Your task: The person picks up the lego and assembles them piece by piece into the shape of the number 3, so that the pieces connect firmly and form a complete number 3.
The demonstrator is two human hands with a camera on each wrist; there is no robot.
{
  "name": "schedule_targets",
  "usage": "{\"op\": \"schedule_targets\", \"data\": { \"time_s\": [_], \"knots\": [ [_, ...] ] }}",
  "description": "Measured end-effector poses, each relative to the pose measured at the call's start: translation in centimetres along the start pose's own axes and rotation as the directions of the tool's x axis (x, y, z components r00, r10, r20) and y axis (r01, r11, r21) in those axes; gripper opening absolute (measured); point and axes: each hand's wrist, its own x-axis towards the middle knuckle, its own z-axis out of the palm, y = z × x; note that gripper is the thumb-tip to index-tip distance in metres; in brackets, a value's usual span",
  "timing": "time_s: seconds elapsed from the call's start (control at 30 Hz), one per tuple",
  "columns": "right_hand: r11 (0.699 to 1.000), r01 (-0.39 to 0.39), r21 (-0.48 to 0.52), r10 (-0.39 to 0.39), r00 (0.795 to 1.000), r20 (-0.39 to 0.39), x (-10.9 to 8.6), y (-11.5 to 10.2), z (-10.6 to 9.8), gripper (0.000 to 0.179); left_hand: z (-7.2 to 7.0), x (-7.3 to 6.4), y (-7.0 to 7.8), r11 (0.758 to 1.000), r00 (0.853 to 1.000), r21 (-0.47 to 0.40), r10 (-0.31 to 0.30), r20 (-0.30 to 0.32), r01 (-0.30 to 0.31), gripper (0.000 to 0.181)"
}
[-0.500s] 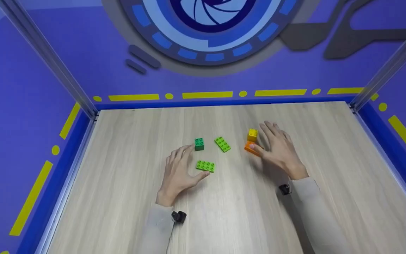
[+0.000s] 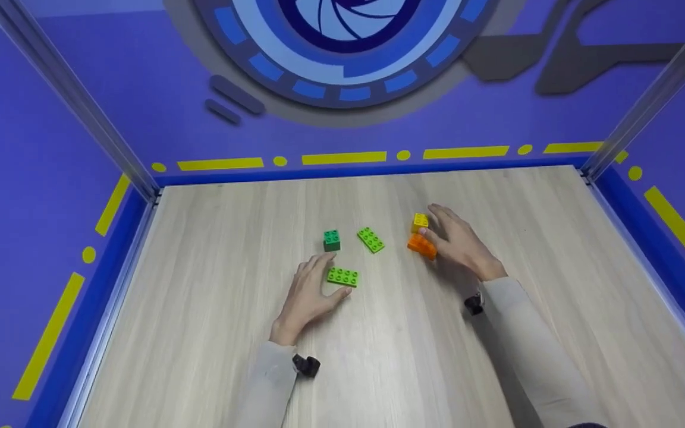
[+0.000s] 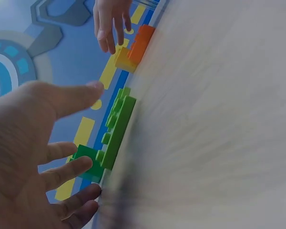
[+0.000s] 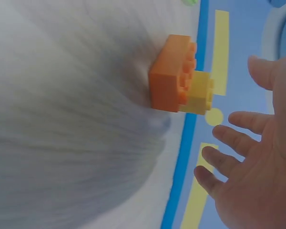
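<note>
My left hand [image 2: 307, 298] hovers at a light green brick [image 2: 342, 277] with two rows of studs. Its thumb is at the brick's near side and its spread fingers at the far left, with no grip on it. Beyond the fingertips stands a dark green square brick [image 2: 332, 241]. My right hand [image 2: 462, 246] is over the right side of an orange brick [image 2: 422, 246] and a yellow brick [image 2: 419, 223]. In the right wrist view its fingers are spread and hold nothing; the orange brick [image 4: 169, 78] sits in front of the yellow one [image 4: 199, 93].
A second light green brick [image 2: 371, 239] lies at a slant between the dark green and yellow bricks. The wooden tabletop [image 2: 211, 267] is bounded by blue-purple panels [image 2: 110, 95] at the back and sides, with metal posts at the corners.
My left hand has shifted right and nearer, away from the dark green brick and around the light green one. My right thumb has moved off the orange brick toward the yellow one. The head view shifted slightly.
</note>
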Motion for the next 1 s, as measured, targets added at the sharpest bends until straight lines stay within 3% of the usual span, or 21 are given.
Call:
{"op": "schedule_targets", "data": {
  "time_s": [0.33,0.5,1.0],
  "knots": [
    [0.994,-0.082,0.078,0.078,0.996,0.045,1.5,0.8,0.8,0.072,0.8,0.1,-0.5,0.998,0.998,-0.034,-0.056,0.026,0.057,0.067],
    [0.988,-0.127,0.089,0.121,0.991,0.064,1.8,1.0,1.1,0.072,1.0,0.3,-0.4,0.998,0.998,-0.036,-0.048,0.032,0.049,0.059],
    [0.986,-0.097,0.133,0.09,0.994,0.055,2.4,1.4,1.4,0.058,1.1,0.6,-0.8,0.999,0.999,-0.032,-0.021,0.031,0.022,0.043]
  ]
}}
